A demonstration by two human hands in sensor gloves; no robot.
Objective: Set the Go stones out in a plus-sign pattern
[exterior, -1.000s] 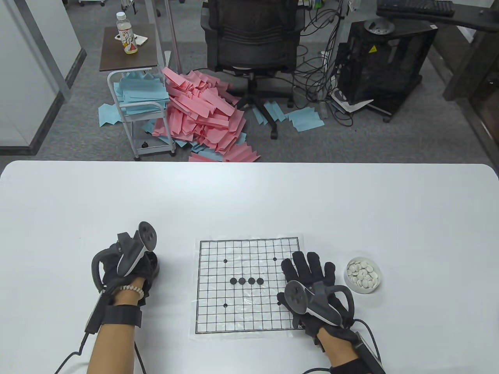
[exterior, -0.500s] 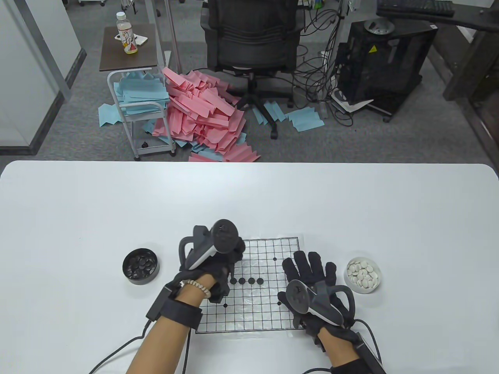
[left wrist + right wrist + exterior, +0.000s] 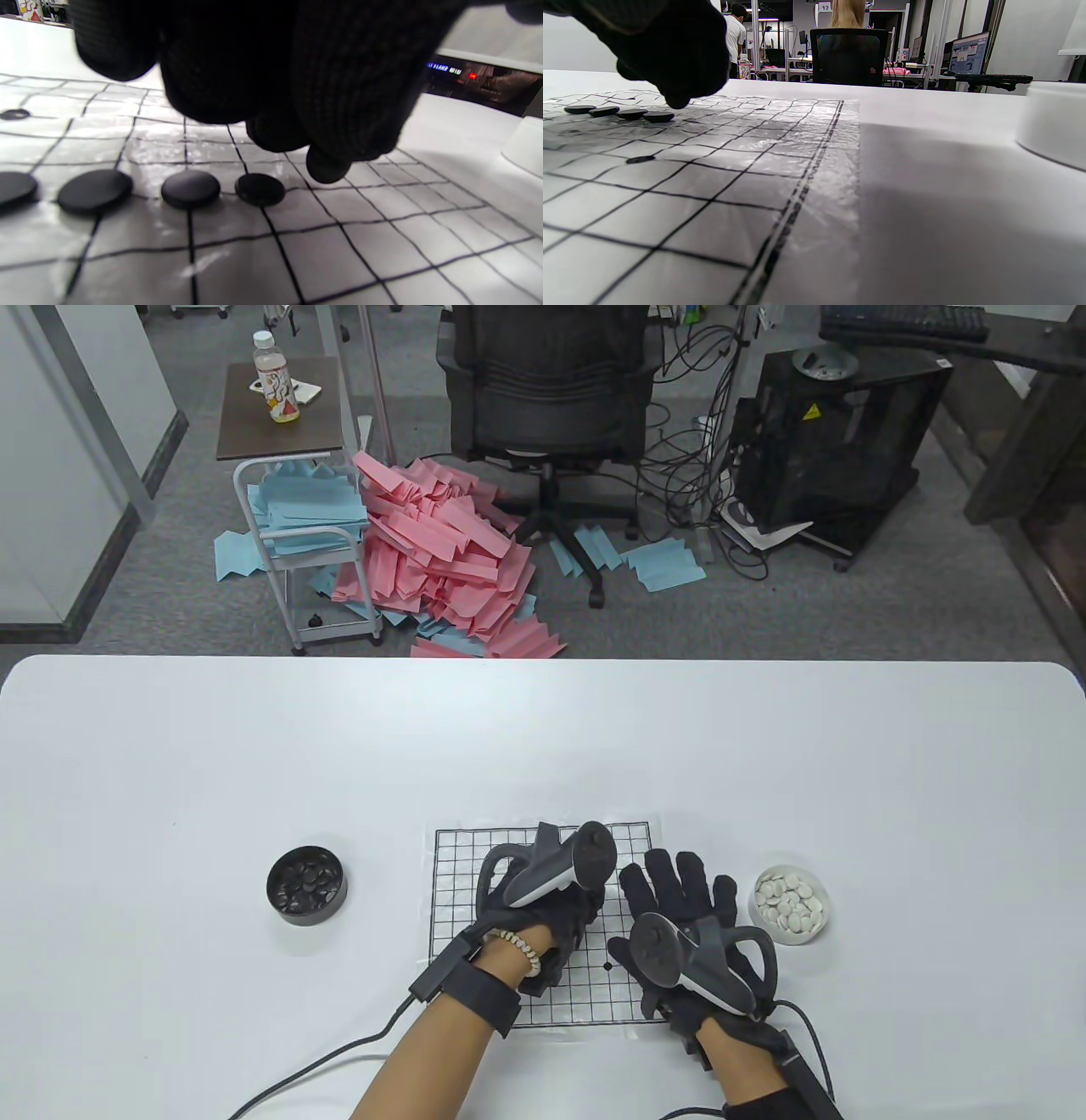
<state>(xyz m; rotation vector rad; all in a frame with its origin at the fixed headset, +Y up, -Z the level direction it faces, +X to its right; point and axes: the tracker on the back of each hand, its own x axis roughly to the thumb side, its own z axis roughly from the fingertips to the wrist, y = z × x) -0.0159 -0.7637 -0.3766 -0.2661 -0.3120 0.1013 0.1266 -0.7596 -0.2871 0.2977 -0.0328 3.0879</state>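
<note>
Black Go stones: four in a row [image 3: 140, 190] on the grid board [image 3: 450, 882], a fifth stone [image 3: 326, 167] pinched in left hand [image 3: 543, 912] fingertips, just above the line's end. Right hand [image 3: 679, 912] spread flat on the board's right edge, gripping nothing. Black bowl [image 3: 306, 886] full of black stones on the tabletop [image 3: 543, 729], white bowl [image 3: 791, 902] full of white ones. No readable writing, only a blurry bottle [image 3: 275, 376] label.

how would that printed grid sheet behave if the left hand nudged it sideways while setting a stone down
The grid sheet looks thin and glossy on the smooth table, so it would probably slide easily. Its wrinkled edge suggests it is floppy and might buckle. The right hand rests flat on its right edge, likely anchoring it; the black stones might shift.
</note>
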